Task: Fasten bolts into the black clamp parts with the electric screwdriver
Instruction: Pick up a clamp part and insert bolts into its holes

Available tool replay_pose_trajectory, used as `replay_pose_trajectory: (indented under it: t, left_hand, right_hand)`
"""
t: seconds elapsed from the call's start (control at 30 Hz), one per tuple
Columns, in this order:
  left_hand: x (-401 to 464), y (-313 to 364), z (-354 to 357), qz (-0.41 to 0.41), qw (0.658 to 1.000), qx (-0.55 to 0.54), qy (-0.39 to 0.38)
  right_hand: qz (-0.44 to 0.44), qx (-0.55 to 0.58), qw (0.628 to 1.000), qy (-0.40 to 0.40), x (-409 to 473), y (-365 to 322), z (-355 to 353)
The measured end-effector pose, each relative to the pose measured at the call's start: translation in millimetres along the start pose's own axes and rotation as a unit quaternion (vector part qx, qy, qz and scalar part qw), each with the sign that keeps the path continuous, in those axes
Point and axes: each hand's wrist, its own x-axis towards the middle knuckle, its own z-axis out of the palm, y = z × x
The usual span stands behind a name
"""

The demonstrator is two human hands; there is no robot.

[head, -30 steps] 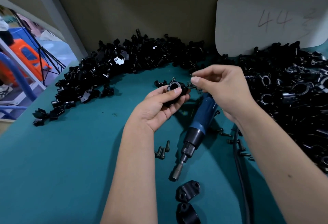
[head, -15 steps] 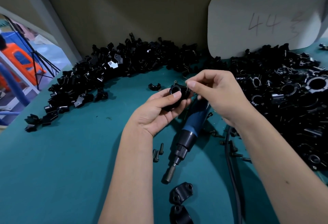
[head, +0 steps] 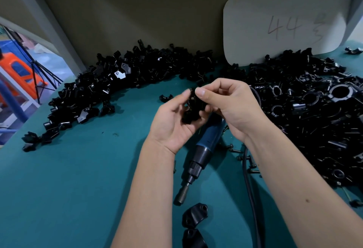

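Head view, left hand: your left hand (head: 172, 121) is palm up, fingers curled round a black clamp part (head: 193, 108) and cradling it above the teal table (head: 78, 179).
Head view, right hand: your right hand (head: 231, 108) meets it from the right, thumb and forefinger pinched together at the top of the part. It probably holds a bolt, but the pinch hides it and I cannot tell.
Head view, screwdriver: the electric screwdriver (head: 202, 153) lies on the table directly under your hands, its bit pointing toward you and its cable (head: 248, 188) trailing off on the right. Neither hand touches it.
Head view, stock: loose bolts (head: 245, 159) lie just beside the cable; heaps of clamp parts (head: 117, 82) ring the back of the table, and two clamp halves (head: 194, 216) sit close to you.
Step in hand: by my reading, you are seating a bolt by hand before driving it.
How to do it well: hold the part steady in your left palm with the hole facing up, start the bolt straight, and turn it by finger until the thread catches. Only then reach for the driver, so the bit does not cross-thread or knock the bolt out.
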Motion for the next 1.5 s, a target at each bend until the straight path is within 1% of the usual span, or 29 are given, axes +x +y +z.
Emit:
replay_pose_trajectory:
  t: [0.07, 0.17, 0.23, 0.4, 0.5, 0.6, 0.67, 0.8, 0.9, 1.07, 1.2, 1.33, 1.5]
  left_hand:
    - [1.6, -1.1, 2.4, -0.002, 0.999, 0.028, 0.026]
    - [4.7, -4.1, 3.3, 0.019, 0.996, 0.063, 0.057]
    - [5.3, -4.6, 3.9, 0.023, 0.996, 0.069, 0.059]
    - [4.6, -3.0, 3.7, 0.027, 0.994, 0.059, 0.091]
    - [4.4, -2.2, 3.7, 0.03, 0.993, 0.07, 0.087]
    - [4.5, -3.9, 4.8, 0.031, 0.992, 0.096, 0.069]
    - [5.1, -5.3, 6.4, 0.033, 0.992, 0.099, 0.068]
    - [5.4, -1.6, 3.9, 0.041, 0.994, 0.061, 0.077]
    - [4.9, 1.7, 1.8, 0.05, 0.992, 0.089, 0.078]
    - [3.1, 2.3, 0.0, 0.055, 0.991, 0.104, 0.068]
    - [3.0, 2.2, -0.5, 0.065, 0.99, 0.112, 0.061]
    - [3.7, -0.3, 1.1, 0.078, 0.988, 0.117, 0.067]
    - [7.2, -6.3, 7.9, 0.12, 0.975, 0.163, 0.094]
  right_hand:
    - [0.006, -0.005, 1.0, -0.005, -0.3, 0.4, 0.0]
    - [0.007, -0.01, 1.0, 0.0, -0.1, 2.6, -0.1]
    - [0.001, -0.012, 1.0, 0.002, 0.8, 3.9, -1.6]
    - [0.007, -0.035, 0.998, -0.041, 1.3, 4.4, -8.1]
    - [0.001, -0.043, 0.999, -0.033, 1.0, 4.9, -7.9]
    - [-0.002, -0.044, 0.999, 0.015, 2.5, 7.0, -4.0]
    - [-0.004, -0.043, 0.999, 0.031, 3.2, 8.2, -4.0]
    - [0.0, -0.032, 0.999, -0.001, 1.8, 9.1, -7.3]
    - [-0.004, -0.032, 0.999, -0.007, 1.7, 8.5, -7.0]
    - [-0.015, -0.037, 0.999, -0.021, 1.0, 4.4, -4.3]
    - [-0.027, -0.043, 0.999, 0.008, 2.1, 6.1, 0.8]
    - [-0.037, -0.02, 0.998, 0.038, 1.6, 7.5, 7.4]
    - [-0.033, -0.038, 0.995, 0.084, 1.5, 8.2, 9.8]
